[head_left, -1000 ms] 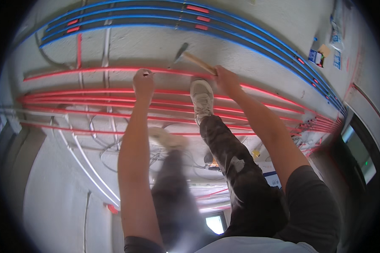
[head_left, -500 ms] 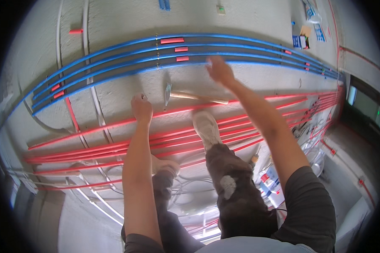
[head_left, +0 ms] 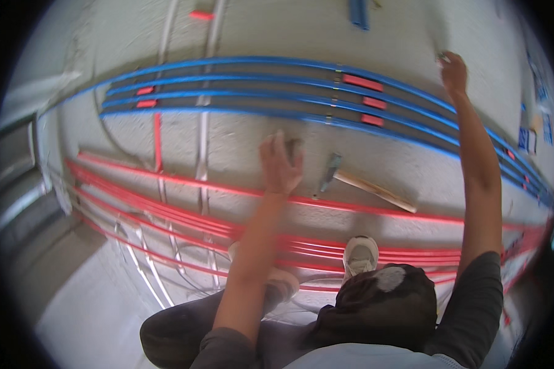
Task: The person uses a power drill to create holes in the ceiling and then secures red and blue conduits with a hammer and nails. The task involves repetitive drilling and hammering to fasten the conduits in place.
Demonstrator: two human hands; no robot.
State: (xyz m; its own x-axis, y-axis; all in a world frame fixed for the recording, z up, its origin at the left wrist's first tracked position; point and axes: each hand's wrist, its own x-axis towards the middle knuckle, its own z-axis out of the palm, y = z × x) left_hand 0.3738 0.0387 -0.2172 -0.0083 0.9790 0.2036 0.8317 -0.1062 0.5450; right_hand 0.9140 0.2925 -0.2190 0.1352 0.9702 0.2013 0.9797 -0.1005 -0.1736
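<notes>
My left hand (head_left: pixel 281 165) hovers above the grey floor, left of a hammer, with its fingers apart; blur and shadow hide whether anything small lies in the palm. The hammer (head_left: pixel 375 190), with a wooden handle and steel head, lies between the blue and red pipes. My right hand (head_left: pixel 455 74) is stretched out beyond the blue pipes (head_left: pixel 271 80). Its fingers are closed on a small pale greenish piece (head_left: pixel 442 58), too small to name. Short red sleeves (head_left: pixel 374 103) sit along the blue pipes.
Several red pipes (head_left: pixel 215 187) run across the floor by my shoes (head_left: pixel 359 253). Grey conduits (head_left: pixel 203 141) cross beneath the pipes at the left. Short blue pipe pieces (head_left: pixel 359 13) and a loose red piece (head_left: pixel 201 15) lie farther off. A small box (head_left: pixel 527 140) stands at the right.
My view has swung and my legs are bent lower. My right hand has reached out past the blue pipes and closed on a small piece. My left hand's fingers have spread.
</notes>
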